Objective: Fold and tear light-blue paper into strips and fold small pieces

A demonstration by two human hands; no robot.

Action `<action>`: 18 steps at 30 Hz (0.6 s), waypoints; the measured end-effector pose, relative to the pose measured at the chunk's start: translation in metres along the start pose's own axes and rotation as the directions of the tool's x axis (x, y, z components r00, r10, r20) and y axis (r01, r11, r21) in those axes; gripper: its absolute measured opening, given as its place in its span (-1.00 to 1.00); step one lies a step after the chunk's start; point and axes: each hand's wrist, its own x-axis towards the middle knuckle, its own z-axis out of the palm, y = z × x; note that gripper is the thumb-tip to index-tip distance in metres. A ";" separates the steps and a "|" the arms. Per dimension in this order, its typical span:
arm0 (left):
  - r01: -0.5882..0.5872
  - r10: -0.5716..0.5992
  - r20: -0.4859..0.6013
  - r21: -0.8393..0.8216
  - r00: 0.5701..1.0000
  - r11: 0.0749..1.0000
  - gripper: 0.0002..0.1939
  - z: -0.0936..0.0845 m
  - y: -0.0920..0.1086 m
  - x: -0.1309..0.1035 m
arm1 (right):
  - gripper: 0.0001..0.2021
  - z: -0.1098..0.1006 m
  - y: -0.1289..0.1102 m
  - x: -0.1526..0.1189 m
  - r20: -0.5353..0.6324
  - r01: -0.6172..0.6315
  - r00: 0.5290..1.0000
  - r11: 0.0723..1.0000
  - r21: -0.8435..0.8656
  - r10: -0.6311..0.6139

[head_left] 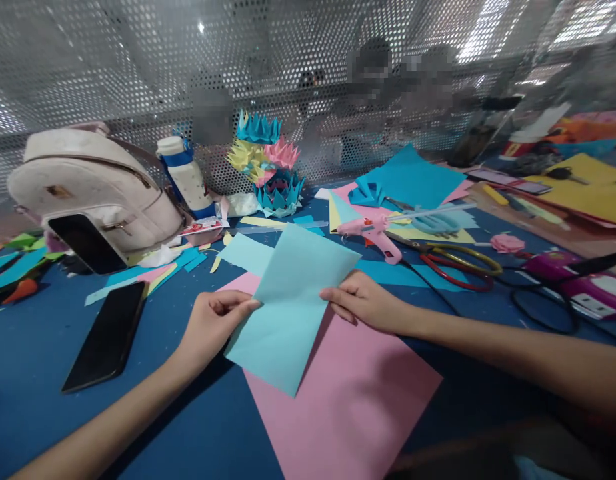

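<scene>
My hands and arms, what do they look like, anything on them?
The left hand and right hand are gloveless, with slender fingers. No watch, bracelet or ring shows, and no sleeve covers the visible forearms.

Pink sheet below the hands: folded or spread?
Spread: the pink sheet lies flat on the table, partly hidden by the light blue paper.

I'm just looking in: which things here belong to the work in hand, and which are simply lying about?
Work in hand:
light-blue sheet, held by the left hand and right hand
pink sheet beneath it, probably
pink glue gun and yellow-and-red-handled scissors, probably, though untouched

Just lying about, it seems:
backpack
bottle
black phone lying flat
</scene>
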 end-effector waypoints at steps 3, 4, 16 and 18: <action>-0.055 0.053 -0.077 -0.017 0.996 0.998 -0.79 -0.003 0.001 0.001 | -0.36 0.006 -0.011 0.001 -0.071 -0.037 0.997 0.998 0.053 0.041; -0.060 0.058 -0.100 -0.024 0.993 0.998 -0.80 -0.005 0.001 0.001 | -0.38 0.008 -0.014 0.002 -0.066 -0.043 0.997 0.996 0.072 0.048; -0.108 0.034 -0.280 -0.252 0.959 0.962 -0.74 -0.016 -0.006 0.013 | -0.43 0.030 -0.038 0.026 0.026 -0.015 1.000 0.994 0.109 0.012; -0.124 0.037 -0.292 -0.284 0.956 0.951 -0.73 -0.019 -0.007 0.014 | -0.45 0.033 -0.040 0.032 0.059 -0.029 0.998 0.997 0.069 0.025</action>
